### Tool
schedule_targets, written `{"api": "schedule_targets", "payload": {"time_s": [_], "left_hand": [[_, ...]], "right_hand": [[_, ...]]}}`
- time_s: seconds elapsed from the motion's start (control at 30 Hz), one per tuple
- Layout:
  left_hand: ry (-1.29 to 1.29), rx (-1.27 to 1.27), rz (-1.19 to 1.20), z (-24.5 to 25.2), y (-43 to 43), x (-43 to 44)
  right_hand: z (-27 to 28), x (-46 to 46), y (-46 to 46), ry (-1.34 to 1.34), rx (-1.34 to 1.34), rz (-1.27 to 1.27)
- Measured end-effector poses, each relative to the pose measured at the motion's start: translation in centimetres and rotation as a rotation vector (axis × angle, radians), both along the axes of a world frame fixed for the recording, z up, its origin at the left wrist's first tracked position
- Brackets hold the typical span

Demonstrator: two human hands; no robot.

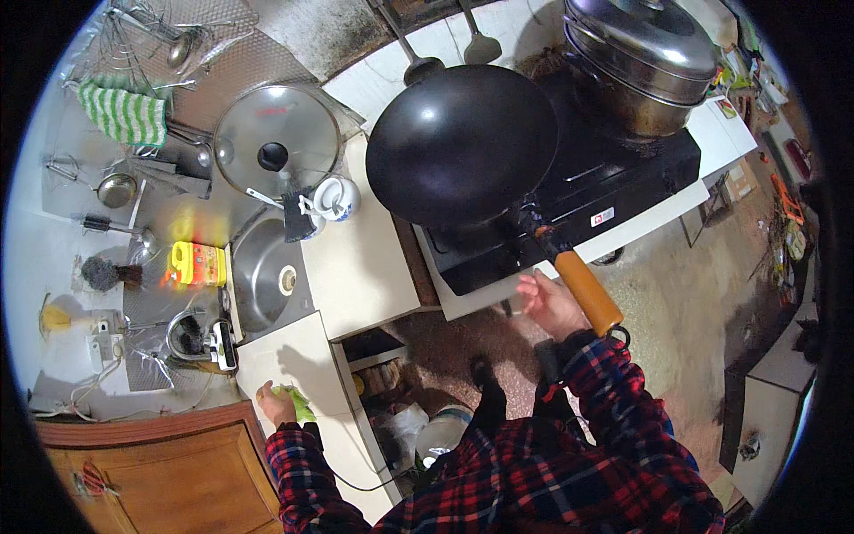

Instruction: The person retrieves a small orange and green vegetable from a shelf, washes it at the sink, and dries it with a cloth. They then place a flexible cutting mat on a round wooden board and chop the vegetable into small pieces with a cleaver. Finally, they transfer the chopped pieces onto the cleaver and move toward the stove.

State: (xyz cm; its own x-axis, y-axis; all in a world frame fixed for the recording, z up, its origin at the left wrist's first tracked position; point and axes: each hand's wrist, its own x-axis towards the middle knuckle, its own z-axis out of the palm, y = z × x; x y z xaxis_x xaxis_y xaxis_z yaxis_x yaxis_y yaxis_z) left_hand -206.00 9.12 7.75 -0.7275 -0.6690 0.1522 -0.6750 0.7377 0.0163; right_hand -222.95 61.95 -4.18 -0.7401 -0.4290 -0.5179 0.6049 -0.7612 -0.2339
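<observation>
My left hand (275, 404) rests at the pale countertop (313, 360) near the lower left, on or beside a green leafy piece or cloth (300, 403); whether the fingers grip it is unclear. Below the stove's front edge is my right hand (554, 306), fingers slightly curled and apart, with nothing seen in it. It is close beside the wooden handle (588, 292) of a black wok (464, 143). The wok sits on the left part of the black gas stove (600, 200). A large steel pot with a lid (644, 60) stands on the stove's right part.
A steel sink (263, 274) with a faucet (223, 344) lies at left, beside a yellow jug (197, 263). Near it stand a white lidded pot (337, 198) and a black brush (298, 215). A glass lid (277, 141) leans at the wall. A transparent container (442, 434) is by my legs.
</observation>
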Motion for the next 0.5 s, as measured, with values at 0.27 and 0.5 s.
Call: {"api": "schedule_targets", "payload": {"time_s": [0.27,0.5], "left_hand": [[0.076,-0.054,-0.167,2.3,3.8,-0.1],[0.17,-0.124,-0.242,4.4,4.8,1.0]], "right_hand": [[-2.2,-0.8,-2.5,0.037,-0.143,-0.006],[-1.4,-1.6,-3.0,-0.092,-0.06,-0.066]]}}
